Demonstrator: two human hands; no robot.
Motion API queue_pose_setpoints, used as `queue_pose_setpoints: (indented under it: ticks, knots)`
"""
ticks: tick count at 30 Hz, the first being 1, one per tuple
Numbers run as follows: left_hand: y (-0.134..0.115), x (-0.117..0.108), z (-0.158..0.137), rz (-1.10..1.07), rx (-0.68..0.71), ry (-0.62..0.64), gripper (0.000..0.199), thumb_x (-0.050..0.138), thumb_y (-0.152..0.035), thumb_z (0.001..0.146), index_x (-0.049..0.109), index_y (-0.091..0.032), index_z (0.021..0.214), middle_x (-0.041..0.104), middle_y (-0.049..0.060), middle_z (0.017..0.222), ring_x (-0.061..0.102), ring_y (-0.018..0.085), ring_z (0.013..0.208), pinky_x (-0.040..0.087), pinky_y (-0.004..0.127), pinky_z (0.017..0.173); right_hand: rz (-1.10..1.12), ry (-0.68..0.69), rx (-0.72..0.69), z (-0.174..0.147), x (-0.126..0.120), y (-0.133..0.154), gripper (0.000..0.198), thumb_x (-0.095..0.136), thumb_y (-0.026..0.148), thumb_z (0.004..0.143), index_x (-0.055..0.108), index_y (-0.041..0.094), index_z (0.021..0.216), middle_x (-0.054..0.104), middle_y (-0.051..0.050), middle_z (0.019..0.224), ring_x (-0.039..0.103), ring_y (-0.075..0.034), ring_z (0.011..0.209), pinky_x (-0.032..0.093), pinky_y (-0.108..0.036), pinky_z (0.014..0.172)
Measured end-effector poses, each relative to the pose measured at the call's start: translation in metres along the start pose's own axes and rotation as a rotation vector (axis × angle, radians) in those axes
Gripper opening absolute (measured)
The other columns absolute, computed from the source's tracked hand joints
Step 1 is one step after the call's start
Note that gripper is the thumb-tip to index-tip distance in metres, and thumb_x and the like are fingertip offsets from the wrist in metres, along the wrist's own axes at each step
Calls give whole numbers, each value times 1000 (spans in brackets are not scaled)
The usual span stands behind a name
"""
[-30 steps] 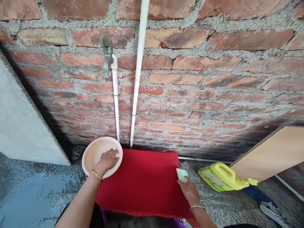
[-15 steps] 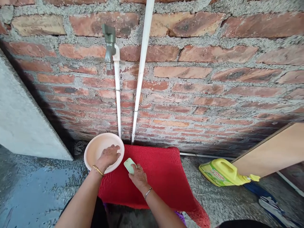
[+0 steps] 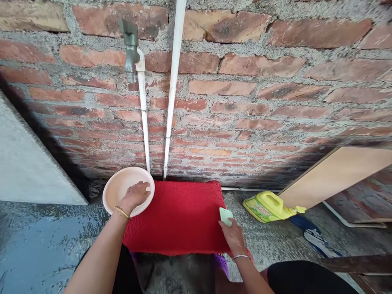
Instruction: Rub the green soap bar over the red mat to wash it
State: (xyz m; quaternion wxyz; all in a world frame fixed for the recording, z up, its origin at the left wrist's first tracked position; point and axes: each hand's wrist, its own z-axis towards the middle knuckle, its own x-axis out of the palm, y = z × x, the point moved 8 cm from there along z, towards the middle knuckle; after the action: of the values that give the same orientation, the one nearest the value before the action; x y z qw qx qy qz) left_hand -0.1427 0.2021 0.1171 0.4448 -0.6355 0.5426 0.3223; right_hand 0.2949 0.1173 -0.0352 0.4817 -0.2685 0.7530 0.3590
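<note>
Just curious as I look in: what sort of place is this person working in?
Probably an outdoor or unfinished washing spot at a house: a tap on a bare brick wall, a wet concrete floor, and a yellow detergent jug lying beside a red mat.

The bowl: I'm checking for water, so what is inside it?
Inside the bowl only the left hand shows, lying over its near side. The bare part looks dry and plain; whatever the hand covers cannot be seen.

Bare forearms; gold bangle on left wrist, silver bangle on right.
</note>
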Motion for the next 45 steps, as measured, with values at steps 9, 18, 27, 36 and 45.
queue_pose_setpoints:
  ticks: [9,18,27,36,45]
  knots:
    - [1,6,4,48,4,49,45,39,-32,95,51,-24,138,58,10,136,58,24,123,45,36,99,-82,459,-638,-143,114,171,59,64,34,75,57,24,133,53,-11,137,53,-30,125,44,-36,102]
    - [6,6,1,53,-16,43,44,39,-33,96,52,-24,137,59,10,136,58,24,122,45,36,100,-52,280,-425,-70,62,85,55,61,30,77,57,30,133,55,-6,131,55,-22,121,43,-32,100]
    - [7,4,0,34,-20,32,44,42,-33,95,54,-25,137,55,9,143,57,25,125,46,36,100,212,7,-100,-29,26,-18,49,54,39,81,57,15,123,60,-13,114,62,-30,105,49,-42,92]
    - [17,6,1,57,-40,49,44,41,-32,95,52,-25,137,56,9,143,55,24,127,45,37,101,-19,461,-740,-170,117,146,50,66,28,70,63,26,120,60,-6,122,57,-26,113,45,-36,97]
    - [15,5,0,68,-20,37,45,40,-34,94,52,-24,137,57,10,140,58,25,122,46,37,99,-147,334,-455,-91,32,52,56,57,21,72,59,23,128,59,-8,125,57,-26,115,44,-34,94]
